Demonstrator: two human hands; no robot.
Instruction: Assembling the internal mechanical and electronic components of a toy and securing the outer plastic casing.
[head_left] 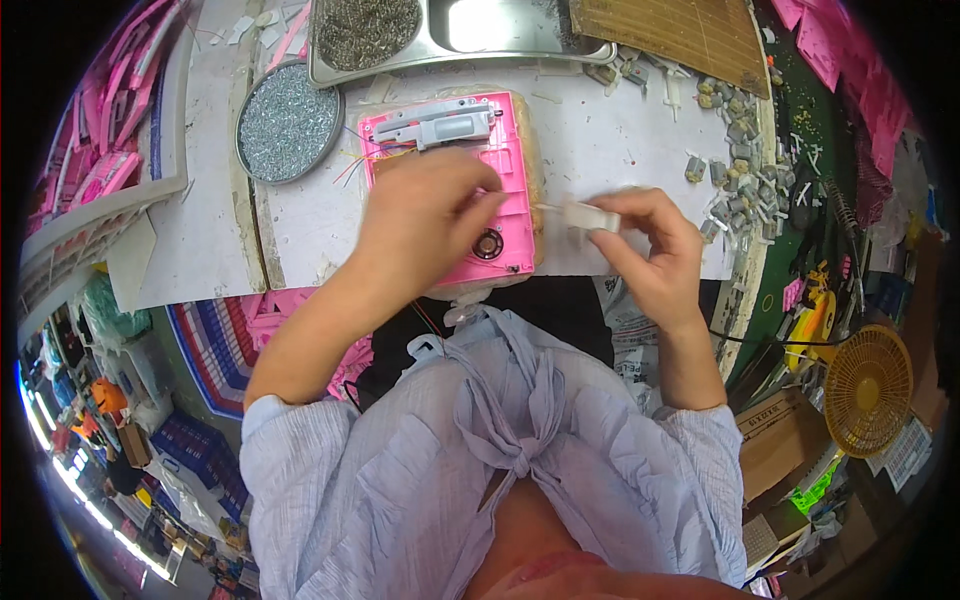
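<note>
A pink plastic casing (512, 170) lies on a wrapped pad on the worktable. Fixed across its far end is a grey mechanism (440, 125), and a small round speaker (488, 244) sits at its near end. My left hand (425, 205) is over the casing's middle, thumb and fingers pinched together; what they hold, if anything, is hidden. Just right of the casing, my right hand (655, 240) grips a small white plastic block (592, 218) between thumb and fingers. A thin pale rod points from the block toward the casing. Thin coloured wires (352, 168) stick out at the casing's left side.
A round tray of small screws (288, 122) stands left of the casing. Beyond is a metal compartment tray (440, 62) with small metal parts. Many small grey-and-white parts (745, 185) lie along the right edge. Pink parts (105, 170) fill a bin at far left; a yellow fan (868, 390) stands lower right.
</note>
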